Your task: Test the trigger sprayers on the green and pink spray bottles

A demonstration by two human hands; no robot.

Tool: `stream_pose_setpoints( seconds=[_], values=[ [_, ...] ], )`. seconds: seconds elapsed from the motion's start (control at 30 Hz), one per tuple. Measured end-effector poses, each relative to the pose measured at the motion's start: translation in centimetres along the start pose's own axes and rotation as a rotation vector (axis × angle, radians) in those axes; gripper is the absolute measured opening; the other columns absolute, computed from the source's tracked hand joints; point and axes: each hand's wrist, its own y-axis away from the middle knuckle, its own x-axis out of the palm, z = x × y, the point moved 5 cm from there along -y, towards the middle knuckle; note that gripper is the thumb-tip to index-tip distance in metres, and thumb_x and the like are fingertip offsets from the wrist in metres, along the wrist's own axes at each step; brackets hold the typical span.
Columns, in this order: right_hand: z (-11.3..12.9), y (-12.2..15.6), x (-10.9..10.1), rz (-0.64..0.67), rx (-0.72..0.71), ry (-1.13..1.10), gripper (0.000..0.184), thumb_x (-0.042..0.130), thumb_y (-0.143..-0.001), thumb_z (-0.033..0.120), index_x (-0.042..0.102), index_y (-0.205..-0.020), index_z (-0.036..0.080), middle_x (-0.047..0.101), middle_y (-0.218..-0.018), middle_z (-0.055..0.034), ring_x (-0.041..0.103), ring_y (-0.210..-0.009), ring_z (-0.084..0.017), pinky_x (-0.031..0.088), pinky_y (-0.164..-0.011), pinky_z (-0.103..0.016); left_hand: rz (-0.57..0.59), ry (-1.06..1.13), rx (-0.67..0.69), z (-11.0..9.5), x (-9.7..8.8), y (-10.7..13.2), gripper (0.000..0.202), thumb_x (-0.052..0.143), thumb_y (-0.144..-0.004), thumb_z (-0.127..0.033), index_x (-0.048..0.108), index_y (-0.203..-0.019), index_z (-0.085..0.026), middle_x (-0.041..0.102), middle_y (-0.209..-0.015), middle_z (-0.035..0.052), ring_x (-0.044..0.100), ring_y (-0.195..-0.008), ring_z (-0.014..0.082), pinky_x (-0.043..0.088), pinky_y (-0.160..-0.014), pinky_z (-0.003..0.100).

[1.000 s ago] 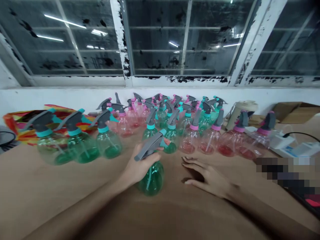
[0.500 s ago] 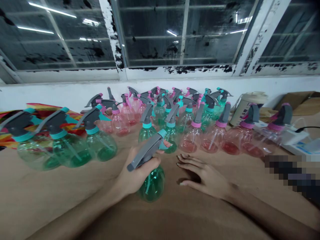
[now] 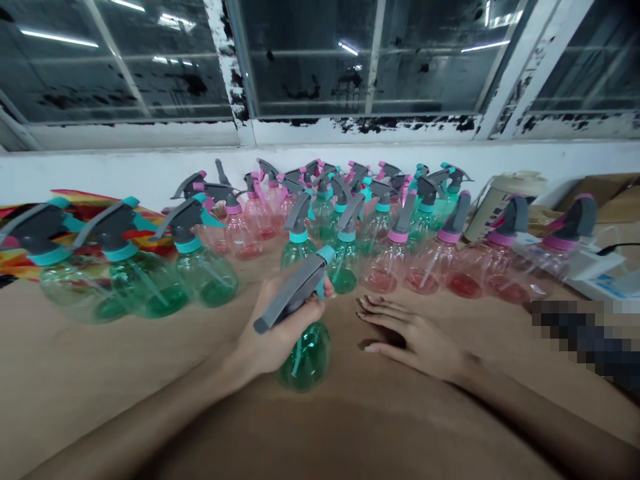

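While left hand [image 3: 274,325] clamped one spray bottle [image 3: 306,363], open right hand [image 3: 420,339] touched table [image 3: 125,373]; three teal-collared bottles [image 3: 150,290] stood far left.

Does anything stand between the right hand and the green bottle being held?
Low down, nothing visible blocks the right hand from the held green bottle; only tabletop shows between. Higher up, the left hand wraps around it, in the way.

Green bottle [image 3: 313,353], grey-and-teal sprayer [image 3: 294,288]
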Motion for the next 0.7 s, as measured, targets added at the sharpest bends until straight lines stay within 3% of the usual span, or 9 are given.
stream_pose_setpoints(
  seconds=[0.13, 0.27, 0.43, 0.57, 0.7],
  values=[
    [-0.1, 0.1, -0.1, -0.012, 0.004, -0.016, 0.052, 0.055, -0.083, 0.047, 0.048, -0.13, 0.027, 0.047, -0.137, -0.004, 0.037, -0.129, -0.024, 0.032, -0.106, -0.048, -0.03, -0.042, 0.02, -0.4, -0.1, 0.0, 0.031, 0.051, -0.073, -0.022, 0.064, -0.101, -0.028, 0.06, -0.063, -0.0032, 0.057, -0.06, 0.0185, 0.046, -0.059, 0.031],
    [0.1, 0.1, -0.2, -0.014, 0.01, -0.031, 0.051, 0.055, -0.083, 0.046, 0.048, -0.13, 0.026, 0.046, -0.137, -0.0044, 0.037, -0.129, -0.024, 0.032, -0.106, -0.048, -0.041, -0.058, -0.012, 0.0, 0.1, -0.1, 0.036, 0.052, -0.072, -0.022, 0.064, -0.107, -0.026, 0.066, -0.067, -0.0022, 0.062, -0.065, 0.0212, 0.049, -0.065, 0.034],
    [0.1, 0.1, -0.2, -0.004, 0.029, -0.03, 0.051, 0.054, -0.084, 0.047, 0.047, -0.13, 0.027, 0.044, -0.139, -0.0033, 0.035, -0.13, -0.023, 0.03, -0.107, -0.048, -0.039, 0.048, -0.005, -0.2, 0.5, -0.1, 0.033, 0.052, -0.073, -0.02, 0.064, -0.102, -0.029, 0.071, -0.084, -0.0021, 0.062, -0.1, 0.0247, 0.048, -0.088, 0.038],
    [0.2, 0.2, -0.4, 0.001, 0.011, -0.015, 0.051, 0.052, -0.085, 0.048, 0.049, -0.129, 0.023, 0.045, -0.138, -0.0049, 0.034, -0.131, -0.023, 0.029, -0.108, -0.047, -0.024, 0.1, -0.008, -0.3, 0.8, -0.2, 0.028, 0.053, -0.073, -0.019, 0.065, -0.097, -0.028, 0.071, -0.092, -0.0017, 0.061, -0.103, 0.0242, 0.047, -0.09, 0.038],
    [0.2, 0.2, -0.5, -0.006, 0.002, -0.013, 0.049, 0.051, -0.085, 0.048, 0.05, -0.128, 0.023, 0.043, -0.139, -0.0051, 0.034, -0.131, -0.022, 0.028, -0.108, -0.048, -0.011, 0.109, -0.048, -0.3, 1.2, -0.2, 0.023, 0.053, -0.072, -0.022, 0.067, -0.09, -0.027, 0.071, -0.082, -0.0015, 0.06, -0.104, 0.024, 0.045, -0.095, 0.039]
  ],
)
